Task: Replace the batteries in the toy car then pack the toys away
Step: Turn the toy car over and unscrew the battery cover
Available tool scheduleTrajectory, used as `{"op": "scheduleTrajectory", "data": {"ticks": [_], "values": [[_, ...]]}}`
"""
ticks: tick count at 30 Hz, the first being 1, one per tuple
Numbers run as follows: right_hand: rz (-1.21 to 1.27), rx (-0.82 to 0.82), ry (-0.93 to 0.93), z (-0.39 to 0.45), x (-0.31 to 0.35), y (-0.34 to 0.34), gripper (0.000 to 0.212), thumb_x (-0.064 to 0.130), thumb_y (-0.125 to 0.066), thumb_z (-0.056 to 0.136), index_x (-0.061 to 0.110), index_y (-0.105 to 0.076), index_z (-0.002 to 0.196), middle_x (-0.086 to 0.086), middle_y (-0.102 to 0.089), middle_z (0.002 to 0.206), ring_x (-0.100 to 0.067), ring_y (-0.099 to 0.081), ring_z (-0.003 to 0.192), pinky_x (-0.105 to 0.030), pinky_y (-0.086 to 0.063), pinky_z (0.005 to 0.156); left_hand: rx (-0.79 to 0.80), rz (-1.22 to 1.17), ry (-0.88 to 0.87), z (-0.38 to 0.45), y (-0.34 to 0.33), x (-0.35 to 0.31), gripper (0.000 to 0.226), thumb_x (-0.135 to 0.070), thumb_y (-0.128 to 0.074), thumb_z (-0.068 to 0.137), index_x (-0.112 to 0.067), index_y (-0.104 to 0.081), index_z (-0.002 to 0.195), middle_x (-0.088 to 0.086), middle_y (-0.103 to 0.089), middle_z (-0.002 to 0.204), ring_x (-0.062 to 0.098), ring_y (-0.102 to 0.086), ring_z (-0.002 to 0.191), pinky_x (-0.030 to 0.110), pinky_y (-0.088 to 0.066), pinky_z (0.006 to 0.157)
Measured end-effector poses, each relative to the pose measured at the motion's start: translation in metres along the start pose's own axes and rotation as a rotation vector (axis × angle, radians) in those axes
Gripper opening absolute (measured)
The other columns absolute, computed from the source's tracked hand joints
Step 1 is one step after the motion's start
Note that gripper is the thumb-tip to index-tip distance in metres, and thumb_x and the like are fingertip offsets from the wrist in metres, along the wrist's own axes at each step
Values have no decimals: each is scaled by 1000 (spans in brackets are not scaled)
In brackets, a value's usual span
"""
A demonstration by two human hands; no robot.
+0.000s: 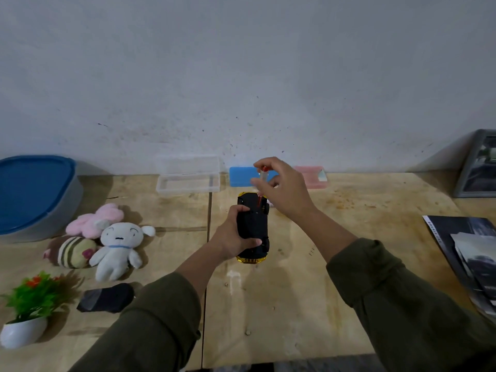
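Head view: left hand [234,234] grips upturned toy car [253,226]; right hand [281,189] pinches screwdriver [262,183] upright.

We see the toy car [253,226] at the centre, black underneath with gold edging. The screwdriver [262,181] above it has a red cap and what looks like a clear handle. Both sleeves [402,304] are olive green. At nine o'clock lie a white plush [118,248] with a thin blue collar, a pink plush [92,220], and a brown-and-cream striped plush [73,252]. At ten o'clock the bin [35,194] is grey with a blue lid. At twelve o'clock sit a blue box [241,176] and a pink box [311,176]. At eight o'clock, a green plant [35,294] with orange flowers fills a white pot [22,331].
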State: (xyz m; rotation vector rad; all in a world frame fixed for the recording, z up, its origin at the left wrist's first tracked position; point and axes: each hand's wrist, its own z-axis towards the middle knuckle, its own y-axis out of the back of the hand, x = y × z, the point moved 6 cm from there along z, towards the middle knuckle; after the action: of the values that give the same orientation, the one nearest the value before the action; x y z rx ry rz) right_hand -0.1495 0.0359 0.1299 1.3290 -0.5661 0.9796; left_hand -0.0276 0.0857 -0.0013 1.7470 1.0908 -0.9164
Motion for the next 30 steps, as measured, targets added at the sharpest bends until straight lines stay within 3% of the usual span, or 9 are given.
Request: {"op": "scheduleTrajectory", "data": {"ticks": [3,8,13,18,22,25,27,29,30], "values": [[-28,-71,4,2,-2,6,21,19,-71,80,21,-67,101,3,-53,94,-3,-52,62,-7,-43,63,-5,5,-6,0,-3,-2,74,-14,-80,72,-34,-31,123,5,-54,128,27,-58,110,46,-49,97],[-41,-40,49,-3,-2,8,26,10,-56,89,20,-63,111,2,-63,103,-16,-57,66,-5,-41,63,-16,-1,-8,-4,-8,0,74,-13,-80,73,-33,-30,123,5,-53,128,27,-58,111,46,-49,98],[-21,-47,25,-6,-4,9,21,16,-68,84,20,-68,105,-2,-52,97,-4,-52,62,-1,-39,61,-27,-10,-9,-8,-11,0,75,-15,-82,70,-34,-31,122,5,-52,129,27,-58,111,47,-50,97],[-30,-25,104,-10,-1,5,26,8,-56,88,18,-65,109,7,-58,98,-6,-54,84,-14,-41,72,-44,-16,5,-11,-12,2,76,-15,-82,69,-36,-32,122,4,-51,128,28,-58,110,48,-51,95],[45,-54,40,-9,-5,6,21,16,-70,81,19,-70,102,0,-52,97,-4,-54,77,-4,-41,69,-53,-5,9,-13,-11,1,77,-19,-82,66,-38,-32,120,3,-52,127,27,-58,111,49,-50,96],[47,-69,45,-10,-6,7,30,5,-58,88,16,-64,115,-3,-60,98,-1,-56,79,-1,-42,69,-55,9,15,-13,-12,3,75,-17,-82,67,-38,-31,118,5,-53,127,28,-59,110,49,-50,95],[54,-44,69,-11,-6,5,30,5,-53,91,16,-61,118,0,-64,101,-4,-57,89,-10,-47,77,-60,15,18,-12,-12,5,74,-14,-81,71,-37,-30,119,5,-53,127,28,-58,110,48,-50,95],[62,-28,69,-11,-7,3,26,13,-62,87,19,-65,112,3,-60,103,-6,-56,92,-19,-52,78,-63,16,10,-11,-13,4,73,-13,-81,71,-36,-30,119,5,-52,127,28,-58,110,48,-51,95],[70,-28,58,-11,-8,3,26,16,-68,83,20,-67,109,3,-56,103,-6,-56,90,-15,-50,75,-62,16,6,-10,-13,3,73,-13,-81,71,-35,-30,119,5,-52,128,28,-58,110,48,-51,95]]}}
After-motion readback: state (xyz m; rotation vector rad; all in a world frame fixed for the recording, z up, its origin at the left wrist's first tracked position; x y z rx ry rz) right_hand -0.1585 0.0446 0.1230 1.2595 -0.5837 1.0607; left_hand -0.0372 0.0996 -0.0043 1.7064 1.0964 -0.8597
